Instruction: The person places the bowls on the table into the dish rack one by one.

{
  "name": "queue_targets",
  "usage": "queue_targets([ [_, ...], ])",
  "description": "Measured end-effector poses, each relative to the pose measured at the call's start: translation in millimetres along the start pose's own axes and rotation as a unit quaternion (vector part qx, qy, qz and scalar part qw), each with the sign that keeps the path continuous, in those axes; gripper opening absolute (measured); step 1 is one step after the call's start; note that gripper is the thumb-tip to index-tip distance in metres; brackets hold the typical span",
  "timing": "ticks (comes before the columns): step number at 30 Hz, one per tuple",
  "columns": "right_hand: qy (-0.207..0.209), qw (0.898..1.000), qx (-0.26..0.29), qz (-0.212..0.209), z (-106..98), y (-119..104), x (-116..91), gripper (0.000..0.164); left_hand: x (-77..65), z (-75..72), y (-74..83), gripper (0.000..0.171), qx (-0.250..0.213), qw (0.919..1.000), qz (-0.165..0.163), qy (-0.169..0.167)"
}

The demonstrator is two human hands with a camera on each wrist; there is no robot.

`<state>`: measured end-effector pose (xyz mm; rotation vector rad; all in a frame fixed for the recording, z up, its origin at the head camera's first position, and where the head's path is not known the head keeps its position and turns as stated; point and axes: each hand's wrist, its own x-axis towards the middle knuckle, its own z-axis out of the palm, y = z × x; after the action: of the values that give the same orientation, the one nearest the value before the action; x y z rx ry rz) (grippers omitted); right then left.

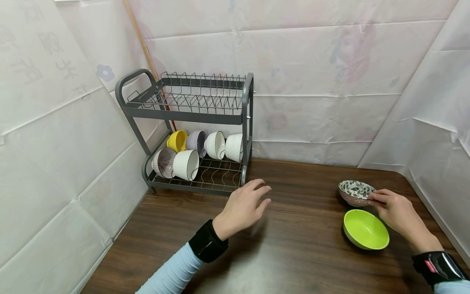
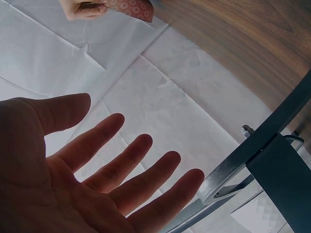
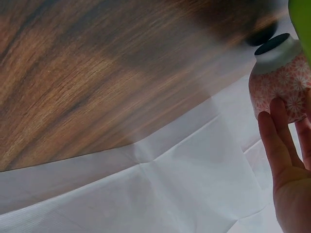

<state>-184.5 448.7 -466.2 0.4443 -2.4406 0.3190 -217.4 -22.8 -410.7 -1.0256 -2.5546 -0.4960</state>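
Observation:
My right hand [image 1: 398, 214] pinches the near right rim of a patterned bowl [image 1: 355, 189], black-and-white leafy inside and reddish outside. In the right wrist view, fingers [image 3: 279, 141] lie against the bowl's [image 3: 282, 85] red flowered wall, and its pale foot shows slightly tilted. Just in front of it a lime green bowl [image 1: 366, 229] sits on the table. My left hand [image 1: 242, 206] hovers over the table by the rack's front right corner, holding nothing. Its fingers are spread and loosely bent in the left wrist view.
A grey two-tier dish rack [image 1: 187, 117] stands at the back left. Its lower tier holds several tilted bowls, including a yellow bowl [image 1: 177, 141], a purple bowl [image 1: 196, 142] and a white ribbed bowl [image 1: 186, 165]. Pale sheeting [image 1: 312, 81] hangs around the brown table [image 1: 293, 253].

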Motion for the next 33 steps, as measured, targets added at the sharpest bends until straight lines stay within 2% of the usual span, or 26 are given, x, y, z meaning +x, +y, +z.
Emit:
queue_targets([
  [10, -0.005, 1.0, -0.001, 0.025, -1.5, 0.0, -2.7, 0.027, -0.6, 1.1, -0.1, 0.032, -0.001, 1.0, 0.001, 0.005],
  [18, 0.023, 0.999, -0.01, 0.026, -5.1, 1.0, -0.6, 0.03, 0.3, 0.9, 0.1, 0.033, 0.0, 1.0, -0.002, 0.004],
  [26, 0.043, 0.999, -0.007, 0.011, -11.7, -4.8, 5.3, 0.034, -0.1, -0.6, 1.1, 0.033, -0.004, 1.0, -0.003, 0.004],
  [33, 0.061, 0.998, -0.004, -0.007, -19.9, -18.9, 11.6, 0.036, -0.7, -0.3, 1.8, 0.033, -0.007, 1.0, -0.001, 0.003],
])
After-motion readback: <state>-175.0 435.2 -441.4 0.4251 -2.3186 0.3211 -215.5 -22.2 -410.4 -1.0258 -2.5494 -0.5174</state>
